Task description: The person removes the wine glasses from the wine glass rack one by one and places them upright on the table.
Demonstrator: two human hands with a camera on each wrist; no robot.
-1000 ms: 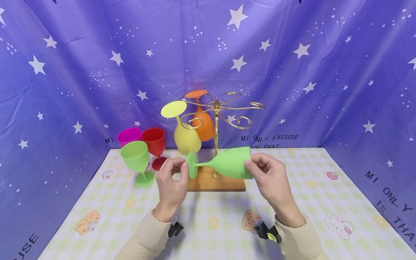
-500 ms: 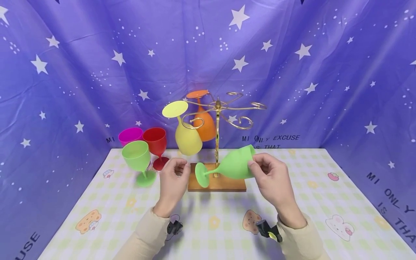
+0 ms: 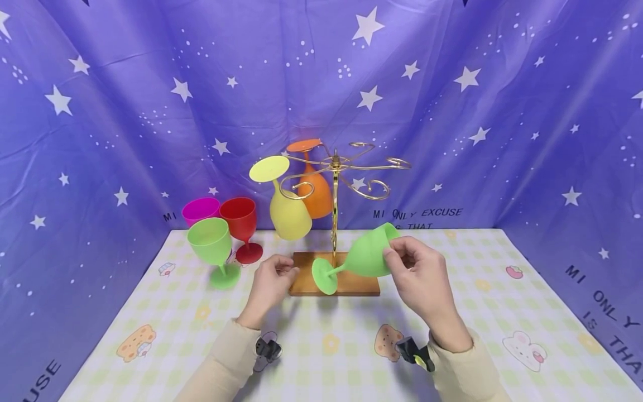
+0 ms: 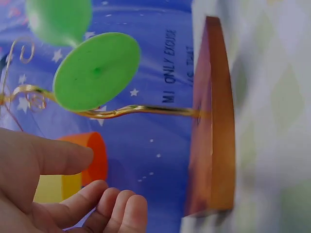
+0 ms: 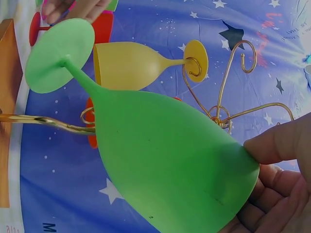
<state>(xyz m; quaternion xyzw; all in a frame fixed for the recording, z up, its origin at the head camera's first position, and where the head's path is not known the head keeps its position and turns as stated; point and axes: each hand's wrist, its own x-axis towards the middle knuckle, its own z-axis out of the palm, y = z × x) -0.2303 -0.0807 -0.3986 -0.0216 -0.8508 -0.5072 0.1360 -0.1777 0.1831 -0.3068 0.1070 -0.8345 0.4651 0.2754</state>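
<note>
A green goblet [image 3: 365, 254] hangs tilted in the air, its foot low and to the left. My right hand [image 3: 419, 279] pinches its rim between thumb and fingers, as the right wrist view shows on the goblet's bowl [image 5: 160, 150]. To the left, my left hand [image 3: 271, 285] is apart from the foot, fingers loosely bent and holding nothing; the left wrist view shows a gap between thumb [image 4: 63, 156] and fingers. Behind stands a gold glass rack [image 3: 335, 212] on a wooden base [image 3: 351, 286]. A yellow goblet [image 3: 290, 215] and an orange goblet [image 3: 316, 192] hang upside down from its left arms.
Left of the rack, a second green goblet [image 3: 210, 243], a red goblet [image 3: 239, 218] and a magenta goblet [image 3: 200, 209] stand upright on the checked tablecloth [image 3: 321, 368]. A purple starry curtain [image 3: 251, 67] closes off the back and sides.
My left hand has let go of the goblet's foot and lowered slightly. The goblet has tipped foot-down and shifted right, still held by my right hand.
</note>
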